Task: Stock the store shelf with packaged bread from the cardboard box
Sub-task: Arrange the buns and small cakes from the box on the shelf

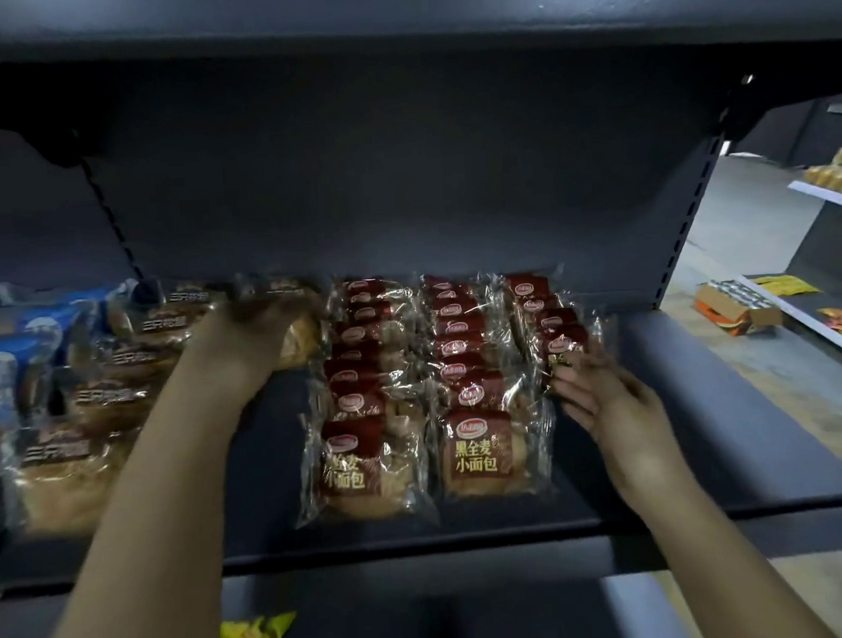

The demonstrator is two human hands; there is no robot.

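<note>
On the dark shelf [711,414] stand three rows of red-labelled bread packs, running front to back: a left row [364,465], a middle row [486,453] and a shorter right row [547,321] at the back. My right hand [606,401] touches the front pack of the right row [566,354], fingers spread along its side. My left hand [256,324], blurred, reaches to the back of the shelf and grips a clear-wrapped bun pack [296,326]. The cardboard box is out of sight.
More clear-wrapped buns [73,468] and blue packs [7,354] fill the shelf's left side. A shelf board overhangs above. Beyond the right upright [688,213] lie an aisle floor, a carton [738,306] and another stocked shelf [839,175]. A yellow packet [256,634] lies below.
</note>
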